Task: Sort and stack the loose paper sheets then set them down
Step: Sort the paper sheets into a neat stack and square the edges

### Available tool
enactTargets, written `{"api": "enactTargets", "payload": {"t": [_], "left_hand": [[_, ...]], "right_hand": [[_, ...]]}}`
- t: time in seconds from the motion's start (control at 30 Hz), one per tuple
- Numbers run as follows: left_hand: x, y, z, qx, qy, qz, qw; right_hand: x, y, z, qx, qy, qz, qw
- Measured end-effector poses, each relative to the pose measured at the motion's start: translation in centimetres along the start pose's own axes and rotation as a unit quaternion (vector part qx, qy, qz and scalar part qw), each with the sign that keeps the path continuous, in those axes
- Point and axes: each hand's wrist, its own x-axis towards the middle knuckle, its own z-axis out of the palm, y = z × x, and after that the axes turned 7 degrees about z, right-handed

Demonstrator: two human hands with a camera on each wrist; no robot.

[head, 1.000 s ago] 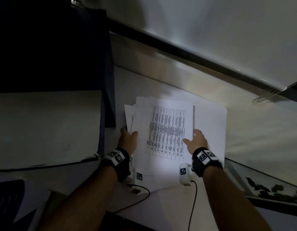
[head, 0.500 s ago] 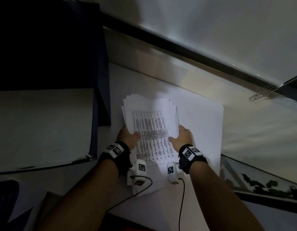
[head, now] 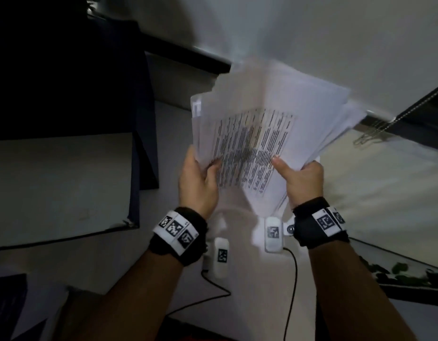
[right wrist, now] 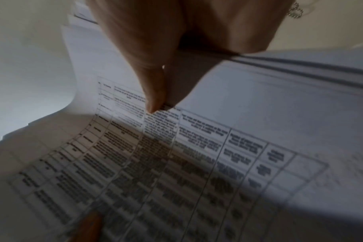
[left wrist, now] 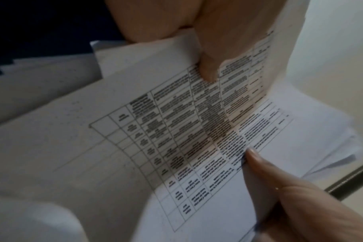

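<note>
Both hands' grip pinching the paper stack between them, thumbs on top.

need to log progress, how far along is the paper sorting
Gathering looks done: the loose white paper sheets are together in one bundle, topped by a printed table page. In hand: the left hand and right hand both grip its lower edge, lifted off the pale desk surface. Left: the edges are still fanned and uneven, so squaring them and setting the stack down remain.
</note>
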Motion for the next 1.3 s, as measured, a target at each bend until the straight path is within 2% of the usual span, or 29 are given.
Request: {"api": "enactTargets", "payload": {"t": [0.1,0.2,0.3,0.43,0.6,0.73,0.83,0.93,1.03,1.13,1.3], "left_hand": [[0.5,1.4,0.3,0.014,0.025,0.043,0.999],[0.9,0.9,-0.3,-0.042,0.026,0.021,0.999],[1.0,0.0,-0.8,-0.050,-0.008,0.003,0.999],[1.9,-0.7,-0.6,-0.033,-0.022,-0.023,0.999],[2.5,-1.2,-0.4,-0.002,-0.041,-0.040,0.998],[1.7,-0.6,-0.3,0.027,-0.035,-0.021,0.999],[1.5,-0.1,-0.5,-0.006,-0.034,-0.033,0.999],[2.0,1.9,-0.8,-0.058,-0.015,0.001,0.998],[2.8,5.5,-0.5,-0.086,0.023,0.034,0.995],[3.7,8.3,0.3,-0.029,0.080,0.070,0.994],[4.6,7.9,1.1,-0.005,0.137,0.106,0.985]], "right_hand": [[-2.5,-1.7,0.0,0.053,0.017,-0.043,0.998],[-4.3,-0.9,-0.6,0.081,0.001,-0.055,0.995],[-4.0,-0.3,-1.3,0.107,-0.028,-0.058,0.992],[-3.7,-0.9,-1.0,0.086,-0.037,-0.077,0.993],[-4.1,-0.5,0.0,0.061,0.018,-0.021,0.998],[-4.2,-0.9,0.1,0.064,0.018,-0.048,0.997],[-4.7,-0.7,-0.2,0.054,0.010,-0.044,0.998],[-4.7,-2.1,-0.7,0.101,0.031,-0.062,0.992],[-4.8,-3.1,-1.0,0.090,0.036,-0.080,0.992],[-5.8,-3.0,-0.6,0.077,0.027,-0.099,0.992],[-6.2,-2.1,-0.4,0.069,0.037,-0.129,0.989]]}}
